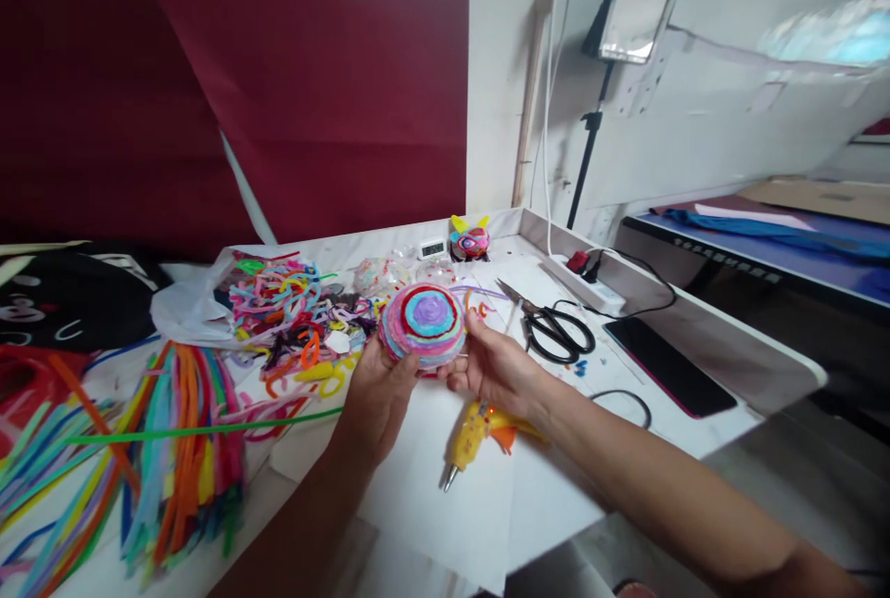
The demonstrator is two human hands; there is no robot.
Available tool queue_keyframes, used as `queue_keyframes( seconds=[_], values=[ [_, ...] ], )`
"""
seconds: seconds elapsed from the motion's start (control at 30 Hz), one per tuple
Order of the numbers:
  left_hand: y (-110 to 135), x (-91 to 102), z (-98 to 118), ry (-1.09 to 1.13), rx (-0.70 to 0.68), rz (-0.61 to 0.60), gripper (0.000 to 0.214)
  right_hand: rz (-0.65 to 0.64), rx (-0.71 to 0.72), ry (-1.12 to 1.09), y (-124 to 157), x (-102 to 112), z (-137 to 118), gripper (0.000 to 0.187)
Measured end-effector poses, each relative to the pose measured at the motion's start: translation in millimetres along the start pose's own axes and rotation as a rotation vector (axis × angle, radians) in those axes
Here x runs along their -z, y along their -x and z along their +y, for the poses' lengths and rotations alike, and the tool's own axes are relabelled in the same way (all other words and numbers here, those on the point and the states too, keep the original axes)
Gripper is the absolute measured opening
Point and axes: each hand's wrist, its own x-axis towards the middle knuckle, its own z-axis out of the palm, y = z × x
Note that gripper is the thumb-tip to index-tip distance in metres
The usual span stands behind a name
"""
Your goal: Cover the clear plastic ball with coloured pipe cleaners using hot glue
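Note:
Between my two hands is a round ball wrapped in coiled pipe cleaners (pixel 424 324), with a purple centre ringed in light blue, red and pink. My left hand (pixel 382 389) is closed on its lower left side, thumb against the front. On the right side, my right hand (pixel 493 362) grips it with curled fingers, some of them hidden behind the palm. Below my right wrist a yellow hot glue gun (pixel 469 436) lies on the white table, its metal nozzle pointing down and left. Black-handled scissors (pixel 553 324) lie open to the right.
Bundles of long pipe cleaners (pixel 184 450) cover the left of the table, with a pile of cut pieces (pixel 274 297) behind. A phone (pixel 667 366) and a power strip (pixel 584 283) lie at right. A small horned ball figure (pixel 471 241) stands by a digital display (pixel 432 249) at the back.

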Motion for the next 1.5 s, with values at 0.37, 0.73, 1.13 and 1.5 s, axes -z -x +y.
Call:
queue_keyframes(
  seconds=[0.37,0.73,1.13,1.5],
  values=[
    [-18.5,32.8,13.7,0.068,-0.139,0.144,0.045,0.249,0.267,0.285,17.5,17.9,-40.4,0.007],
    [-28.8,47.0,35.0,0.179,-0.180,0.373,0.015,0.312,0.339,0.429,11.0,38.7,-66.4,0.005],
    [-18.5,46.7,30.9,0.195,-0.186,0.421,0.022,0.243,0.169,0.682,-13.3,39.9,-59.6,0.016],
    [-12.4,50.1,35.9,0.189,-0.172,0.417,0.018,0.302,0.142,1.242,-84.7,48.9,-55.5,0.018]
  ],
)
